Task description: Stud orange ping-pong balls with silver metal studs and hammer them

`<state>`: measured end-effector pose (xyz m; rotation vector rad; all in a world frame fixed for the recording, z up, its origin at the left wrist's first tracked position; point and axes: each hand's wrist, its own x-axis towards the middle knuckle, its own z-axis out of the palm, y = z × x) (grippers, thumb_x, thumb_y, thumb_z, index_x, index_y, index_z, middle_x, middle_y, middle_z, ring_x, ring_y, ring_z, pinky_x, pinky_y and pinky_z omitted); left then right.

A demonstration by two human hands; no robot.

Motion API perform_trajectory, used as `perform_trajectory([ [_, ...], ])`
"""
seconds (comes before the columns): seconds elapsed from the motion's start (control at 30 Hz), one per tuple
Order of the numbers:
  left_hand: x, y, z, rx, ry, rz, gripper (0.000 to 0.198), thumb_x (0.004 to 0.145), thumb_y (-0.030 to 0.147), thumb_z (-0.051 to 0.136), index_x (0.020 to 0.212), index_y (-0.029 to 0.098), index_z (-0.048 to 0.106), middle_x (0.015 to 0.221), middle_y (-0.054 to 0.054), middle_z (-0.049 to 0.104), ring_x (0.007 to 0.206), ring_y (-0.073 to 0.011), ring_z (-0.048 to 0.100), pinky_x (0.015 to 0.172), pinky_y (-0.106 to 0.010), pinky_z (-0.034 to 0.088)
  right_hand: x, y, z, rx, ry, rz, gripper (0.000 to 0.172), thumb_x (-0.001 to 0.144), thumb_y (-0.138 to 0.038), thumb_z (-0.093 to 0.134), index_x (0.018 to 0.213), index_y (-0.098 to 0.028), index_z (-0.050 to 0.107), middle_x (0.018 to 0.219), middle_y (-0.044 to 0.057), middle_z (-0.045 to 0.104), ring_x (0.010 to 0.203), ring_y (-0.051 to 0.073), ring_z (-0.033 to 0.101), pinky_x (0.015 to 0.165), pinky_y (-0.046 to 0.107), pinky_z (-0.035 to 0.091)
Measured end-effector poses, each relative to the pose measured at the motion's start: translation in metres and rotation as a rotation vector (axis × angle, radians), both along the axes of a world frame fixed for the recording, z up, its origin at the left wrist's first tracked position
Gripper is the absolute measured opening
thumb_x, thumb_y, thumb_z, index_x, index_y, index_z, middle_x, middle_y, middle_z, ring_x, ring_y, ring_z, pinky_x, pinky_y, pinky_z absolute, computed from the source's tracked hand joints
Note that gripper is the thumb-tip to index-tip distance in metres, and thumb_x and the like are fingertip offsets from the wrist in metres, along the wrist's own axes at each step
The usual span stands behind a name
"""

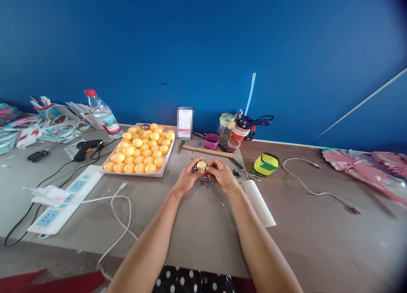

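Observation:
Between my two hands is a small ball (202, 165), yellow-orange in the middle with dark, shiny bits around its edge. My left hand (187, 176) grips it from the left, fingers curled round its side. On the other side, the thumb and fingertips of my right hand (221, 172) pinch together at its right edge; whether they also hold a small piece is hidden. Dark shiny pieces (207, 181) lie on the table just under my hands. To the left, a shallow box (163, 169) is filled with orange balls (140, 159), with one dark, shiny ball (145, 126) at its back edge.
A hammer (206, 151) lies beyond my hands, near a purple cup (212, 140), a jar (226, 125) and a yellow-green container (266, 163). A power strip (65, 199), cables, a glue gun (87, 149) and a water bottle (103, 115) occupy the left. Pink fabric (359, 166) lies right.

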<state>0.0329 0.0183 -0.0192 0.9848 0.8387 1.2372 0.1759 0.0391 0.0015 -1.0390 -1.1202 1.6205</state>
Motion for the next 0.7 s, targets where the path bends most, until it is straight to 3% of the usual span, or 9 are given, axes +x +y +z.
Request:
perform_trajectory([
  [0.07, 0.000, 0.000, 0.003, 0.011, -0.103, 0.013, 0.059, 0.067, 0.026, 0.071, 0.122, 0.023, 0.049, 0.093, -0.002, 0.059, 0.074, -0.0118, 0.058, 0.074, -0.028, 0.045, 0.004, 0.003, -0.001, 0.020, 0.097, 0.026, 0.027, 0.059, -0.033, 0.069, 0.072, -0.020, 0.049, 0.055, -0.008, 0.051, 0.045, 0.008, 0.045, 0.051, 0.023, 0.037],
  [0.13, 0.000, -0.001, 0.006, 0.010, -0.200, 0.026, 0.057, 0.068, 0.024, 0.071, 0.120, 0.025, 0.049, 0.093, -0.001, 0.058, 0.073, -0.0109, 0.058, 0.075, -0.028, 0.045, 0.010, 0.008, -0.005, 0.084, 0.060, -0.017, 0.024, 0.064, -0.034, 0.065, 0.078, -0.020, 0.052, 0.054, -0.008, 0.049, 0.045, 0.008, 0.043, 0.051, 0.023, 0.036],
  [0.23, -0.001, 0.001, 0.007, -0.002, -0.287, 0.034, 0.046, 0.070, 0.024, 0.069, 0.112, 0.022, 0.053, 0.096, -0.002, 0.058, 0.071, -0.0102, 0.058, 0.073, -0.027, 0.045, 0.015, 0.015, -0.015, 0.246, -0.345, -0.119, 0.018, 0.070, -0.029, 0.056, 0.084, -0.018, 0.060, 0.057, -0.005, 0.051, 0.050, 0.010, 0.045, 0.055, 0.024, 0.037],
  [0.33, -0.001, 0.002, 0.004, -0.017, -0.317, 0.051, 0.043, 0.069, 0.024, 0.070, 0.109, 0.020, 0.054, 0.094, -0.002, 0.058, 0.069, -0.0090, 0.057, 0.071, -0.025, 0.044, 0.014, 0.015, -0.024, 0.450, -0.801, -0.110, 0.024, 0.073, -0.021, 0.051, 0.092, -0.018, 0.065, 0.081, 0.003, 0.061, 0.073, 0.014, 0.054, 0.070, 0.027, 0.041],
  [0.43, 0.000, 0.004, 0.004, -0.026, -0.313, 0.086, 0.045, 0.067, 0.022, 0.071, 0.109, 0.019, 0.054, 0.090, -0.002, 0.059, 0.065, -0.0071, 0.055, 0.067, -0.023, 0.043, 0.007, 0.009, -0.027, 0.532, -1.135, -0.056, 0.032, 0.076, -0.018, 0.049, 0.104, -0.019, 0.064, 0.096, 0.007, 0.061, 0.086, 0.018, 0.056, 0.077, 0.028, 0.039],
  [0.53, 0.001, 0.004, 0.007, -0.034, -0.310, 0.118, 0.046, 0.064, 0.022, 0.073, 0.105, 0.018, 0.056, 0.088, -0.002, 0.059, 0.061, -0.0058, 0.052, 0.064, -0.023, 0.041, -0.001, 0.003, -0.027, 0.537, -1.319, 0.013, 0.033, 0.079, -0.020, 0.049, 0.108, -0.023, 0.062, 0.100, 0.008, 0.060, 0.092, 0.020, 0.056, 0.079, 0.029, 0.037],
  [0.7, 0.001, 0.004, 0.009, -0.047, -0.303, 0.131, 0.045, 0.063, 0.022, 0.073, 0.105, 0.017, 0.057, 0.076, 0.002, 0.057, 0.059, -0.0060, 0.051, 0.063, -0.023, 0.040, -0.008, 0.003, -0.026, 0.530, -1.404, 0.022, 0.022, 0.083, -0.022, 0.046, 0.095, -0.024, 0.064, 0.096, 0.006, 0.061, 0.092, 0.019, 0.056, 0.079, 0.030, 0.034],
])
